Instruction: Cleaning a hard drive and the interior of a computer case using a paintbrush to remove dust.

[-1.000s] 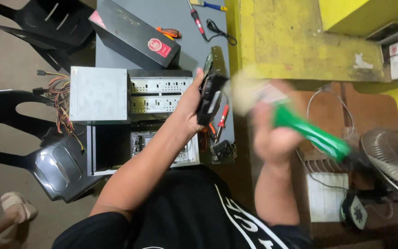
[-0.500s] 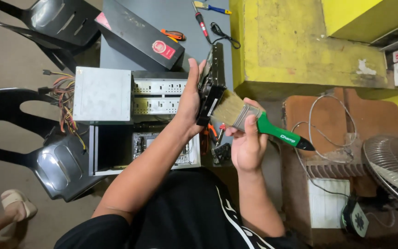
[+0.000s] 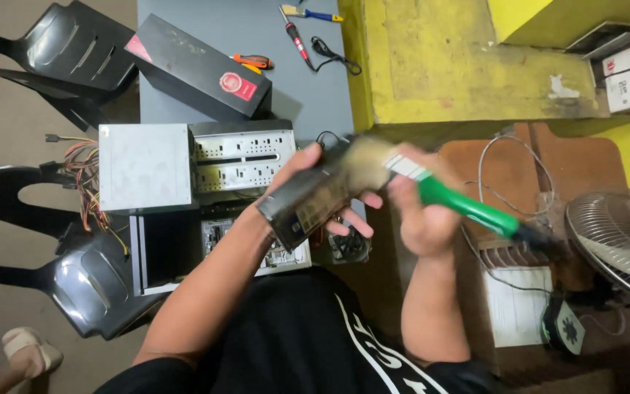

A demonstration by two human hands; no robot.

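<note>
My left hand (image 3: pixel 308 179) grips a flat dark computer card (image 3: pixel 306 203), held tilted above an open grey computer case (image 3: pixel 205 182). My right hand (image 3: pixel 421 211) holds a paintbrush (image 3: pixel 446 197) by its green handle. The brush's pale bristles lie blurred against the upper end of the card. Both hands are close together above my lap, in front of my black shirt.
The case rests on black plastic chairs (image 3: pixel 74 277), with a bundle of coloured wires (image 3: pixel 92 190) at its left. Behind it, a grey table (image 3: pixel 293 73) carries a long black box (image 3: pixel 198 69), screwdrivers and a small brush. A fan (image 3: pixel 617 241) stands at the right. Yellow ledge beyond.
The card has tipped from edge-on to flat and lower. The brush swung from the right onto the card. The view has zoomed closer over the hands.
</note>
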